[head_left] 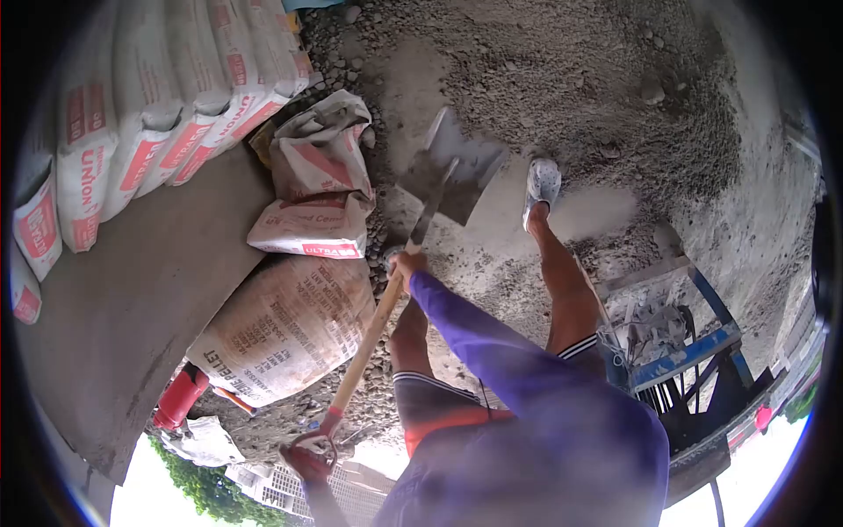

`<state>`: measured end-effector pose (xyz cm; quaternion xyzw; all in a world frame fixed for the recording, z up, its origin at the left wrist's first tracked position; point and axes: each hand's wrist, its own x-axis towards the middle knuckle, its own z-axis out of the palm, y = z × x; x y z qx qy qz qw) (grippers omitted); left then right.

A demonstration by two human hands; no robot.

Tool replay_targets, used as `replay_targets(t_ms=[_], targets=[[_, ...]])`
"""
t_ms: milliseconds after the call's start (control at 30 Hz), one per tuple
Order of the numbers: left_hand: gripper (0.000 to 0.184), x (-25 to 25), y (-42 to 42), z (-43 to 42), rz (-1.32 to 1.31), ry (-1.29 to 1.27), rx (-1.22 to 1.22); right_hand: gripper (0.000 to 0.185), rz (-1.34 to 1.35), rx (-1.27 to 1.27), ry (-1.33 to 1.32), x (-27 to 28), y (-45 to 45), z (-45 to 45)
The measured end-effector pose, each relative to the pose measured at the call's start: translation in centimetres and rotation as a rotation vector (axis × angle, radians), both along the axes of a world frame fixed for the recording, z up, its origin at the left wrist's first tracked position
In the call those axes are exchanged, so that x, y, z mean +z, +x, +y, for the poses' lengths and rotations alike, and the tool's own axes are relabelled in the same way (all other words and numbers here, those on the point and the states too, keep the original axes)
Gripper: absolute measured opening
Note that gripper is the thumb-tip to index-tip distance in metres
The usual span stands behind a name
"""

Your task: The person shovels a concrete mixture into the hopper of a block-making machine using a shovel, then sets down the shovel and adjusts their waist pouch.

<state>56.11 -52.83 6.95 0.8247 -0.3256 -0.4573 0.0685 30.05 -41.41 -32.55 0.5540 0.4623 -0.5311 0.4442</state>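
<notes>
A shovel with a wooden shaft slants across the middle of the view, held in both my hands. Low on the shaft, near the metal socket, my right hand is wrapped around the wood, its arm in a purple sleeve. At the shovel's upper end, my left hand is closed on the red D-shaped handle. The wide metal blade is over the ground near a heap of gravelly material, smeared grey. Whether it touches the ground, I cannot tell. My foot in a pale clog stands right of the blade.
Stacked cement bags stand at upper left beside a grey slab. A crumpled cement bag and a full printed sack lie left of the shaft. Gravelly sand covers the top right. A blue metal frame stands at right.
</notes>
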Motion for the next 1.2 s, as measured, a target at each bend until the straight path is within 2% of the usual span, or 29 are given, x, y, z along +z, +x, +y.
replay_targets(t_ms=[33, 67, 100, 133, 167, 233, 300, 333, 367, 500, 567, 600, 633, 700, 767, 833, 900, 933, 967, 1000, 1033, 1067, 1100, 1133, 1167, 1200], targets=[[0.073, -3.5, -3.7, -0.3, 0.21, 0.184, 0.028, 0.007, -0.012, -0.155, -0.074, -4.5, -5.7, 2.6], [0.057, -8.6, -9.2, 2.2, 0.016, 0.02, -0.114, 0.009, 0.095, -0.068, -0.109, -9.9, -12.2, 6.0], [0.046, -12.1, -14.4, 4.8, 0.217, 0.098, 0.034, 0.012, 0.138, -0.06, -0.038, -9.6, -20.7, 9.5], [0.044, -14.6, -17.3, 7.3, 0.176, -0.035, -0.034, 0.012, 0.167, -0.055, -0.018, -11.5, -24.0, 11.7], [0.045, -16.4, -15.2, 8.2, 0.192, -0.084, -0.115, 0.011, 0.187, -0.074, 0.008, -10.1, -25.1, 12.6], [0.047, -14.7, -15.3, 11.3, 0.146, -0.086, -0.1, 0.009, 0.225, -0.166, -0.014, -9.2, -23.9, 13.8], [0.048, -13.5, -13.2, 12.4, 0.224, -0.071, -0.061, 0.008, 0.254, -0.148, -0.052, -7.7, -23.4, 15.8], [0.05, -11.7, -13.1, 12.9, 0.444, 0.037, -0.08, 0.007, 0.253, -0.14, -0.076, -6.2, -22.3, 16.2], [0.051, -10.5, -13.0, 14.1, 0.191, -0.151, -0.117, 0.007, 0.242, -0.148, -0.095, -4.7, -21.2, 16.7], [0.057, -6.2, -10.3, 15.2, 0.222, -0.174, -0.224, 0.01, 0.244, -0.165, -0.107, 1.7, -21.5, 22.3], [0.051, -4.8, -12.8, 15.8, 0.135, -0.195, -0.43, 0.011, 0.241, -0.194, -0.129, 4.0, -23.3, 25.8], [0.048, -5.1, -14.1, 15.9, 0.185, -0.255, -0.632, 0.007, 0.275, -0.218, -0.157, 4.3, -25.2, 27.9], [0.046, -5.6, -16.1, 16.0, 0.271, -0.357, -0.865, 0.009, 0.338, -0.304, -0.299, 4.2, -27.5, 30.3], [0.041, -5.9, -21.6, 16.8, 0.559, -0.574, -1.281, 0.014, 0.496, -0.337, -0.254, 8.3, -32.6, 33.5], [0.038, -4.9, -26.3, 16.9, 0.879, -0.744, -1.545, 0.014, 0.595, -0.374, -0.161, 13.3, -36.6, 34.6], [0.042, -3.7, -25.6, 15.9, 0.85, -0.842, -1.531, 0.014, 0.701, -0.399, -0.21, 16.2, -36.9, 33.2], [0.044, -4.4, -21.3, 13.7, 0.778, -0.707, -1.321, 0.015, 0.781, -0.407, -0.337, 17.2, -34.8, 29.7], [0.046, -6.5, -15.9, 11.9, 0.611, -0.62, -1.172, 0.011, 0.753, -0.445, -0.372, 17.2, -32.9, 26.9], [0.05, -4.4, -16.2, 10.2, 0.382, -0.79, -1.251, 0.013, 0.704, -0.402, -0.393, 16.9, -30.5, 23.5], [0.051, -6.1, -10.9, 7.7, 0.424, -0.491, -0.831, 0.013, 0.611, -0.412, -0.416, 14.2, -27.6, 20.5], [0.05, -4.3, -9.4, 6.0, 0.367, -0.325, -0.555, 0.013, 0.524, -0.356, -0.323, 11.0, -24.1, 17.2], [0.05, -2.5, -8.0, 4.3, 0.318, -0.198, -0.241, 0.014, 0.402, -0.313, -0.274, 10.5, -20.2, 13.1], [0.055, -2.7, -3.0, 1.6, 0.103, -0.281, -0.274, 0.014, 0.276, -0.281, -0.275, 8.0, -15.7, 9.5], [0.052, 3.0, -7.6, 2.6, 0.158, -0.28, -0.248, 0.014, 0.121, -0.289, -0.279, 8.3, -11.7, 6.3], [0.053, 3.5, -4.6, 0.7, -0.078, -0.37, -0.064, 0.013, 0.127, -0.269, -0.26, 7.1, -7.4, 3.3], [0.058, 5.5, -0.1, -1.6, -0.113, -0.196, -0.183, 0.013, 0.051, -0.236, -0.265, 7.4, -4.5, 1.5]])
